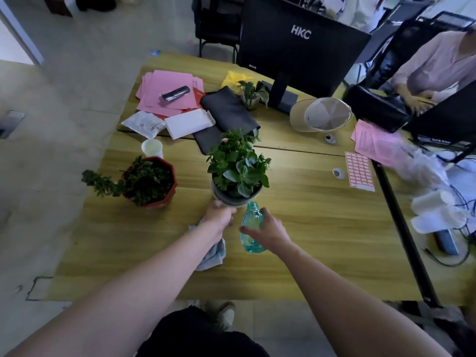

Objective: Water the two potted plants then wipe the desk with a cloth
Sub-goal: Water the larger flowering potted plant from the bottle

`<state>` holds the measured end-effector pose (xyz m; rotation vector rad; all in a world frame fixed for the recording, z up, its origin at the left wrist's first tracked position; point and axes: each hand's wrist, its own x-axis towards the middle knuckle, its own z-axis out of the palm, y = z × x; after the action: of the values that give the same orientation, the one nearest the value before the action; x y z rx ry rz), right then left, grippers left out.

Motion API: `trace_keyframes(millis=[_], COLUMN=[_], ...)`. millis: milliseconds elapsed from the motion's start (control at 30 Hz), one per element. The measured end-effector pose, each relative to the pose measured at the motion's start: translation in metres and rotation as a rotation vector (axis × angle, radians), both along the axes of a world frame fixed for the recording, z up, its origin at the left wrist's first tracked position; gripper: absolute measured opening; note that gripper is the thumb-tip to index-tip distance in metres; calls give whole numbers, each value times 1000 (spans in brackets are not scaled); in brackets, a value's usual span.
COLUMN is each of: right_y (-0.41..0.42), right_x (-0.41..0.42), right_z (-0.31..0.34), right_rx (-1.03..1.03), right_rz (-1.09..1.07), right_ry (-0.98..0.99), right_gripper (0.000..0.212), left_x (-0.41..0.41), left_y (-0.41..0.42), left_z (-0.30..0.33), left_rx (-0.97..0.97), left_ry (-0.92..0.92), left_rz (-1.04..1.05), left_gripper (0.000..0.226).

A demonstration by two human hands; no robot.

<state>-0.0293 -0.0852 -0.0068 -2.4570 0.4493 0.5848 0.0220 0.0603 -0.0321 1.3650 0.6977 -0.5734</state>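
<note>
You are leaning over the wooden bench (296,228) with both hands at the foot of the flowering potted plant (238,171), the landmark for everything here. Your left hand (221,213) is touching the near rim of its grey pot, fingers curled against the side; whether they are truly gripping the pot cannot be told from this angle. Your right hand (268,229) is wrapping around the teal water bottle (252,228), which is standing just on your side of the pot, its neck tilting toward the plant and nearly meeting the rim. The bottle's long axis is pointing from you straight at the pot, so the pour seems to need only a lift and a forward tip. The second plant, in the red pot (150,181), is sitting to the left of the flowering one, nearer your left arm and apart from the bottle. The blue cloth (212,253) is lying crumpled on your side of the flowering plant, partly under your left forearm, waiting for the wiping step.
</note>
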Motion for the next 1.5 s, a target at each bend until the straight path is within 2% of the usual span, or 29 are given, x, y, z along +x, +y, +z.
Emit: trace_keyframes(millis=[167,233,433,633,933,1233,1500], right_y=[-4,-5,-3,-7,-9,-6,-9], right_x=[6,8,18,21,15,18,31], right_z=[-4,-5,3,7,1,7,15], right_rx=[8,4,19,13,-26,-71,-97], right_rz=[-52,-68,-97,-56,-19,-10,6], right_ry=[-57,-81,-90,-52,-31,-3,20], right_gripper=[79,78,80,77,74,79,71], left_x=[22,27,39,31,28,31,41], left_y=[-11,-12,-9,-17,-24,-14,-17], left_z=[-8,-11,-3,-10,-17,-14,-14], left_rx=[127,143,180,114,129,129,159], left_ry=[-121,-112,-48,24,30,55,0], left_rz=[-39,-46,-35,-50,27,24,16], left_gripper=[61,67,40,59,60,46,64])
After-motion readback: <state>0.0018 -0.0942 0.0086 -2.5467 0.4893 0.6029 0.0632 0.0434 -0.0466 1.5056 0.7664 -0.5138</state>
